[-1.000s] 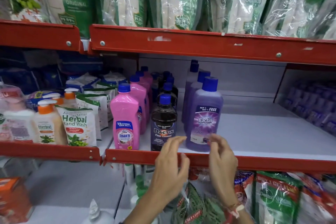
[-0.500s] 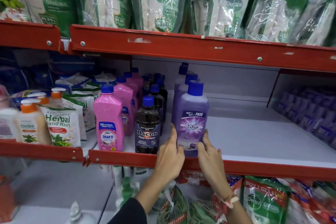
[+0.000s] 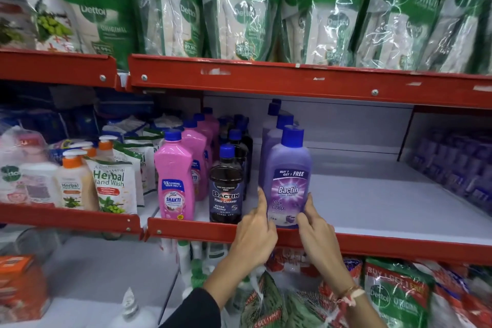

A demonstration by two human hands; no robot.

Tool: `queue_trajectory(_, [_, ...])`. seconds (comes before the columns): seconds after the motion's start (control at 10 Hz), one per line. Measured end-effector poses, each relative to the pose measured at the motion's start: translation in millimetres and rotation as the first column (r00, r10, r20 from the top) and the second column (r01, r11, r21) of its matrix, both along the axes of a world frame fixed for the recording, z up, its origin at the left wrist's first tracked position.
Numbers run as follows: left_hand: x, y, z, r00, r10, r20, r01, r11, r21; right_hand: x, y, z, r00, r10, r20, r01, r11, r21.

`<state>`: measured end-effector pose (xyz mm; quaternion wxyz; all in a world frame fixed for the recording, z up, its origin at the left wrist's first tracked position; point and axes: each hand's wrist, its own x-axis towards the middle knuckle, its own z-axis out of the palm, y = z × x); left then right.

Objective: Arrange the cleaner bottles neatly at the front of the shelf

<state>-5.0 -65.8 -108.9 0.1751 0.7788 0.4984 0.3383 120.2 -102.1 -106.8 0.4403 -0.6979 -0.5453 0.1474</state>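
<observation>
A purple Bactin bottle (image 3: 288, 181) with a blue cap stands upright at the front edge of the white shelf (image 3: 372, 208). My left hand (image 3: 255, 234) presses its lower left side with fingers up, and my right hand (image 3: 316, 231) grips its lower right side. More purple bottles (image 3: 271, 136) queue behind it. To its left stand a dark Bactin floor cleaner bottle (image 3: 226, 189) and a pink Shakti bottle (image 3: 174, 181), each heading a row running to the back.
The red front lip (image 3: 399, 247) of the shelf runs below the bottles. Herbal hand wash pouches (image 3: 111, 186) and pump bottles (image 3: 73, 181) fill the left bay. Green Dettol pouches (image 3: 239, 8) hang over the upper shelf. Right of the purple bottle is bare shelf.
Both hands rose from below the shelf lip and closed around the base of the front purple bottle. The view has moved closer to the shelf.
</observation>
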Motion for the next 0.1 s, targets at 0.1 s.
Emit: queue_trajectory(0.1, [-10.1, -15.9, 14.8, 0.998, -0.018, 0.067, 0.007, 0.987, 0.160, -13.8, -8.6, 14.7, 0.990, -0.094, 0.102, 0.065, 0.965, 0.254])
